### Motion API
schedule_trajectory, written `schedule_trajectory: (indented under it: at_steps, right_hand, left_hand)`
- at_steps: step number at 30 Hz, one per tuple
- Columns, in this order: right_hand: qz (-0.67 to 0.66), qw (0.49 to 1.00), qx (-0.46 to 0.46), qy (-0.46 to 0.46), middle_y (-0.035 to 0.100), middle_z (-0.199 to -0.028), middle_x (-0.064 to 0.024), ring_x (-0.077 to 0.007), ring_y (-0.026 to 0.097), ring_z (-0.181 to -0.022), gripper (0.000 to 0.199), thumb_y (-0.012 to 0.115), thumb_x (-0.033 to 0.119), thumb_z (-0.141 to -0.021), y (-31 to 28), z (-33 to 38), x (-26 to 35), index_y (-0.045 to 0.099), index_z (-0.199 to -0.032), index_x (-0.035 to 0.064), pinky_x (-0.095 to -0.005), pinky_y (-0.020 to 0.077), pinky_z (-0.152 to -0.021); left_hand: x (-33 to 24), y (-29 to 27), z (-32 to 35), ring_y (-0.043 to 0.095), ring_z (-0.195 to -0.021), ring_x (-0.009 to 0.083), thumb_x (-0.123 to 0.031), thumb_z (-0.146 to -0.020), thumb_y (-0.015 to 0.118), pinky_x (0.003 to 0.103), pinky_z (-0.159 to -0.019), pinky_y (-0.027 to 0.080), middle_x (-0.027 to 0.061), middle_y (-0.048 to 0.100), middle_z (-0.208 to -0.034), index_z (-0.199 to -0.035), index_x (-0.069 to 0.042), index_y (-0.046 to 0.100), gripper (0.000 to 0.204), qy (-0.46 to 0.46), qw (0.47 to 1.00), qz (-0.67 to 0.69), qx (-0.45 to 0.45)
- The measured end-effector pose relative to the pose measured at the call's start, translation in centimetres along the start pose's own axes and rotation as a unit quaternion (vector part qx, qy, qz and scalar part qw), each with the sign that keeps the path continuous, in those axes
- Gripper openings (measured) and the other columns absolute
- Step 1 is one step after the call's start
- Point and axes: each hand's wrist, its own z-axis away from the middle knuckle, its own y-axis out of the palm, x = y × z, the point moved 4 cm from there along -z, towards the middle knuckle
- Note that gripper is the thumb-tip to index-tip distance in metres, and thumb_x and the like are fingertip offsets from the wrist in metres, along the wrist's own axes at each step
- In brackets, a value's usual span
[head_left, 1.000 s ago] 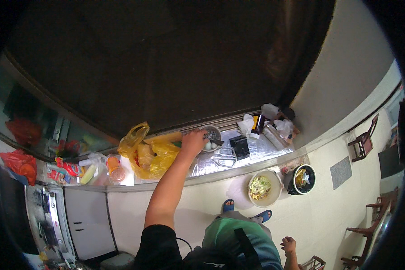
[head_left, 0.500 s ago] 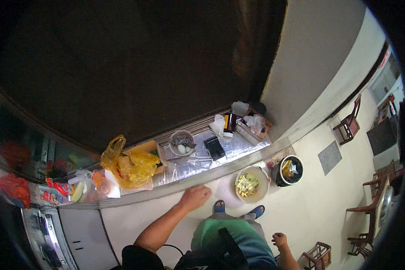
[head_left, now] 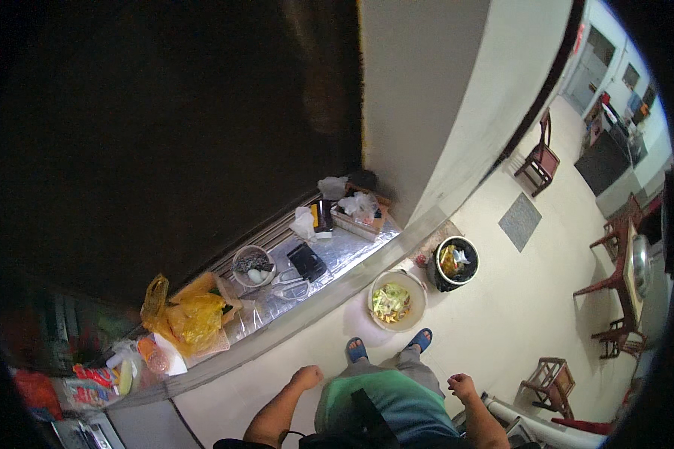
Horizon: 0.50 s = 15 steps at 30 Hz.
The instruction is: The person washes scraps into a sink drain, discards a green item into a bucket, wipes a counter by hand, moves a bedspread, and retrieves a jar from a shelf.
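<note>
My left hand hangs beside my hip with its fingers curled in, and no object shows in it. On my other side my right hand is loosely curled too, with nothing visible in it. Neither touches anything. Beyond my feet, on the floor, stands a pale bucket holding green and yellow vegetable scraps. A bin lined with a black bag stands to its right, with wrappers and scraps inside.
Along the window, the sill carries a yellow plastic bag, a bowl of eggs, a black box-like thing and a tray with clear plastic. Wooden chairs and a table stand at the right.
My view has turned to the right, so the sill slants and more of the room shows. My left hand has drawn back from near the sill toward my hip.
</note>
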Motion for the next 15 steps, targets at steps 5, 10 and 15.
schedule_trajectory:
  at_steps: [5, 10, 15]
  right_hand:
    - [-0.006, 0.999, -0.046, 0.007, 0.056, -0.066, -0.0064, -0.0153, 0.057, -0.058, 0.011, 0.054, 0.011, -0.075, -1.8, 1.6, -2.1, 0.054, -0.075, 0.0002, -0.0274, 0.0436, -0.047]
    - [0.003, 0.999, -0.053, 0.012, 0.056, -0.064, -0.0058, -0.0154, 0.057, -0.057, 0.010, 0.054, 0.011, -0.074, -4.4, -0.2, -5.4, 0.053, -0.072, 0.0007, -0.0271, 0.0434, -0.047]
    - [-0.052, 0.998, -0.037, -0.017, 0.054, -0.061, -0.0057, -0.0152, 0.055, -0.055, 0.011, 0.053, 0.011, -0.074, -7.8, -2.4, -4.6, 0.051, -0.068, 0.0013, -0.0270, 0.0432, -0.046]
  left_hand:
    - [0.0, 3.3, -1.5, 0.055, -0.081, 0.0310, -0.027, -0.071, 0.048, 0.038, -0.071, 0.044, 0.0182, 0.057, -0.086, -0.081, -0.005, 0.060, 0.027, -0.024, 0.999, -0.003, 0.043]
    - [-2.5, 3.9, -2.5, 0.055, -0.082, 0.0318, -0.032, -0.071, 0.049, 0.038, -0.073, 0.043, 0.0182, 0.057, -0.087, -0.082, -0.004, 0.060, 0.032, -0.034, 0.999, -0.009, 0.004]
    - [-7.6, 3.1, -2.7, 0.054, -0.083, 0.0322, -0.043, -0.072, 0.049, 0.039, -0.074, 0.043, 0.0173, 0.058, -0.087, -0.083, -0.005, 0.060, 0.040, -0.034, 0.998, -0.045, -0.027]
